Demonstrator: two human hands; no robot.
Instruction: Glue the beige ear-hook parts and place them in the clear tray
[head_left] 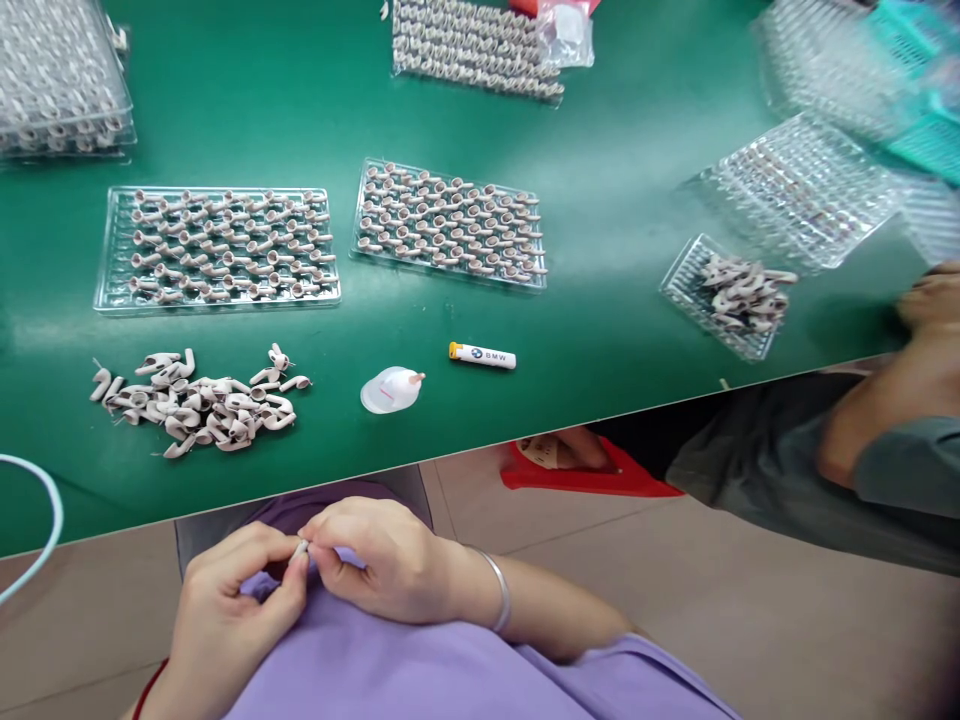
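Just off the table's front edge, above my lap, my left hand (232,605) pinches a small pale earbud shell (299,551) between thumb and fingertips. My right hand (386,560) meets it there, its thumb and forefinger closed at the other end of the shell. Most of the shell is covered by my fingers. On the green table beyond lies a loose pile of similar earbud shells (225,408), some with thin wires sticking out. Right of the pile is a small translucent squeeze bottle (391,390) with an orange tip. A white lighter (484,356) with a yellow end lies beside it.
Two clear trays of shells in rows, a left tray (116,262) and a right tray (450,262), lie behind the pile. Stacked trays (60,80) fill the far left. A small tray (682,285) heaped with shells sits near another person's arm (900,380). A white cable (54,510) curves at left.
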